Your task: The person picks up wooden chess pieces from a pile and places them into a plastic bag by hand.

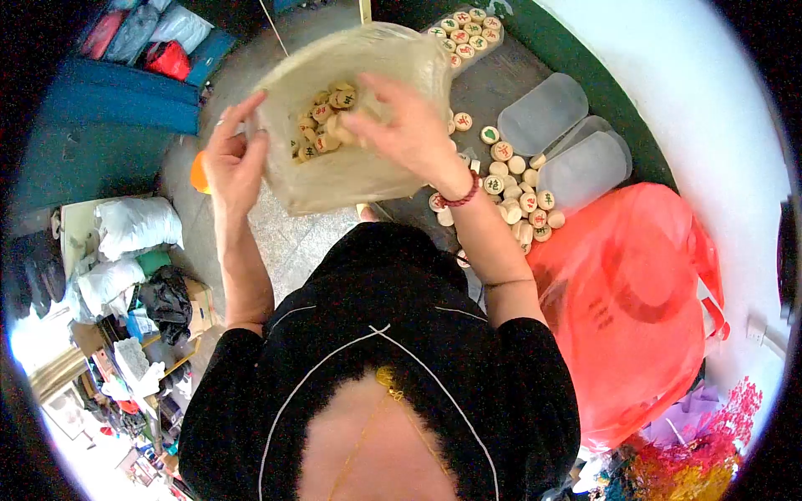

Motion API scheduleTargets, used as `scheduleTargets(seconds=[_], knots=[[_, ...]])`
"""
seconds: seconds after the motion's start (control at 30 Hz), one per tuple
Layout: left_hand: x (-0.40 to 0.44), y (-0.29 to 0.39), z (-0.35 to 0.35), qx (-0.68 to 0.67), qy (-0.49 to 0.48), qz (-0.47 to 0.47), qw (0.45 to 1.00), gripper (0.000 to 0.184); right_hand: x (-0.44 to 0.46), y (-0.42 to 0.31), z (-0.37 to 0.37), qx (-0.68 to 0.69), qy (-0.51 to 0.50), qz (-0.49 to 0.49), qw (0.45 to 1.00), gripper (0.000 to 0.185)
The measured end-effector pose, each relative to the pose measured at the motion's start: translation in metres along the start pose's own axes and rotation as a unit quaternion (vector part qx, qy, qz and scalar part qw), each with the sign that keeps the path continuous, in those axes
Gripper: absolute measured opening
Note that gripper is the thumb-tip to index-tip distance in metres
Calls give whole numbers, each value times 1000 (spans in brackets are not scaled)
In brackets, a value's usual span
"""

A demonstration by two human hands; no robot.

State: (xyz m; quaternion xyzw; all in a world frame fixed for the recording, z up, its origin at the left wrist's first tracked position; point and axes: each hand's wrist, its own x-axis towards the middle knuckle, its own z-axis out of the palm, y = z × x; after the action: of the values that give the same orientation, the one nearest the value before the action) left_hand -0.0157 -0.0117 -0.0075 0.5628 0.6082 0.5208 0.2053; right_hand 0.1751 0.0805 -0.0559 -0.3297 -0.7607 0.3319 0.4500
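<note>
A pale translucent plastic bag (376,67) hangs open in front of my body, with several round wooden pieces (322,111) marked with red and green characters inside. At the bag's left edge is my left hand (236,154), its thumb and fingers apart. My right hand (401,125) is over the bag's right side, thumb and index finger spread above the opening; its other fingers are partly hidden. Right of the bag, many more round pieces (528,202) lie loose on a dark surface (501,83). Whether my right hand holds a piece is unclear.
Clear plastic trays (543,113) lie at the right, near a tray of pieces (464,37) at the top. A large red bag (622,309) bulges beside my right arm. Bags and clutter (138,227) stand at the left, below a blue cabinet (134,93).
</note>
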Motion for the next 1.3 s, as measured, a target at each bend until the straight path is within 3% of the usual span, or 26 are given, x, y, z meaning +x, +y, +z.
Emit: scheduleTargets(seconds=[0.03, 0.1, 0.17, 0.23, 0.27, 0.33, 0.43, 0.53, 0.67, 0.73, 0.83, 0.93, 0.97, 1.0, 1.03, 1.1, 1.2, 1.27, 1.3], knots=[[2, -5, -8, 9, 20, -22, 1000, 39, 1, -8, -7, 136, 22, 60, 989, 27], [4, -6, -15, 20, 39, -44, 998, 40, -8, 37, -18, 205, 149, 86, 964, 24], [6, -1, -19, 56, 60, -72, 994, 42, -17, 77, -33, 114, 201, 178, 957, 20], [9, -13, -25, 39, 66, -52, 996, 42, -42, 153, -25, 24, 98, 230, 968, 26], [12, -17, -27, 20, 76, -30, 996, 43, -56, 170, -16, 22, 102, 231, 967, 26], [14, -15, -29, 26, 74, -41, 996, 44, -71, 186, 5, -95, -97, 322, 937, 33], [19, -19, -31, 17, 98, -20, 995, 43, -77, 192, 33, -119, -73, 299, 944, 45], [20, -13, -33, 42, 88, -52, 994, 43, -61, 186, 52, -194, -65, 352, 913, 44], [20, -20, -34, 48, 96, -35, 994, 43, -58, 213, 76, -204, -42, 300, 931, 34], [20, -22, -36, 35, 88, -36, 995, 43, -56, 212, 77, -195, -41, 281, 939, 28], [20, -18, -34, 26, 91, -41, 995, 43, -58, 214, 78, -43, 34, 305, 951, 27], [19, -17, -32, 31, 87, -58, 994, 43, -62, 207, 86, -34, 45, 344, 937, 32], [19, -18, -31, 29, 87, -58, 994, 43, -64, 209, 97, 4, 22, 367, 930, 32], [19, -18, -29, 19, 87, -50, 995, 42, -65, 199, 97, -101, -90, 330, 934, 28], [18, -17, -27, 10, 87, -42, 995, 42, -73, 205, 107, -125, -95, 233, 960, 25], [17, -16, -26, 13, 80, -45, 996, 42, -84, 210, 126, -102, -34, 215, 971, 18], [15, -15, -27, 30, 70, -45, 996, 42, -71, 184, 104, -142, -110, 195, 964, 19], [14, -15, -26, 40, 67, -42, 996, 42, -59, 167, 80, -91, -58, 212, 971, 20], [15, -14, -26, 33, 69, -38, 996, 42, -48, 151, 59, -179, -86, 259, 945, 20]])
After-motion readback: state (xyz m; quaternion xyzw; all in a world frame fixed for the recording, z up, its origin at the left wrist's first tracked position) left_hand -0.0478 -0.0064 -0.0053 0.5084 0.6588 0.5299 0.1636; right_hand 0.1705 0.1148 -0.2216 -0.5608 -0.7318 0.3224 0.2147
